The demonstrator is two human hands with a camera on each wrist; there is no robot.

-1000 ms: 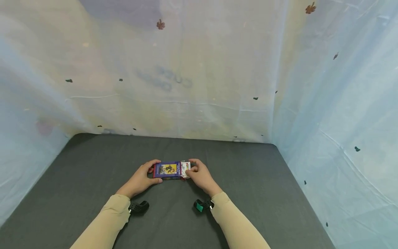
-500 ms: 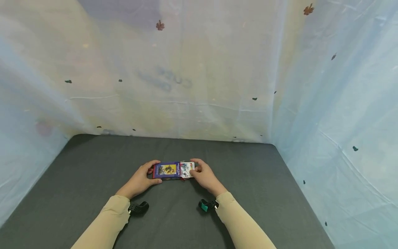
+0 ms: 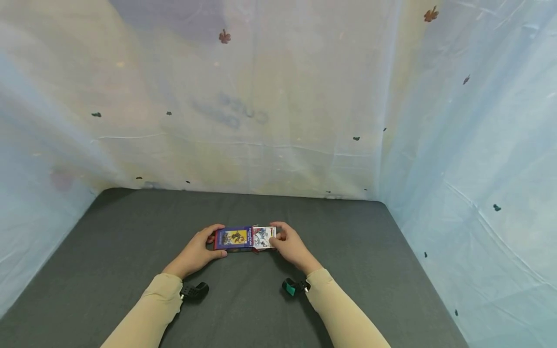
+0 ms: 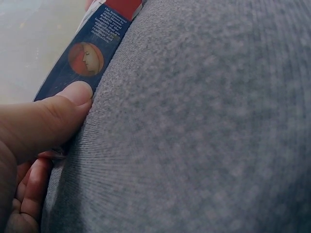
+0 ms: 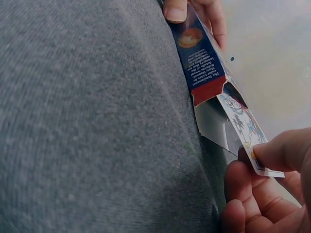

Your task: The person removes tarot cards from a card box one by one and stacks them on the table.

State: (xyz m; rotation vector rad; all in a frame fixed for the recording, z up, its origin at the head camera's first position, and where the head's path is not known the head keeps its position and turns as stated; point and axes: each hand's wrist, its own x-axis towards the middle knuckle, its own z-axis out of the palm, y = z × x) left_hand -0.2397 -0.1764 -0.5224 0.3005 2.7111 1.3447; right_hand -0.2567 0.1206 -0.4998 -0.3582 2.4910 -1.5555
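A dark blue and red card box (image 3: pixel 234 237) with a yellow picture panel lies flat on the grey cloth. My left hand (image 3: pixel 197 249) grips its left end, thumb on the near side and fingers at the far side; the thumb (image 4: pixel 73 97) presses beside a round face picture in the left wrist view. From the box's open right end sticks a white-bordered illustrated card (image 3: pixel 263 237). My right hand (image 3: pixel 292 245) pinches the card's outer end between thumb on top and fingers below. In the right wrist view an opened box flap (image 5: pixel 211 124) hangs below the card.
The dark grey cloth-covered table (image 3: pixel 235 299) spreads around both hands. Pale translucent sheeting (image 3: pixel 278 96) with small leaf marks encloses its back and sides. Black bands (image 3: pixel 194 290) sit at both wrists.
My right hand has moved to the right with the card, so more of it shows outside the box. The left hand and the box have stayed in place.
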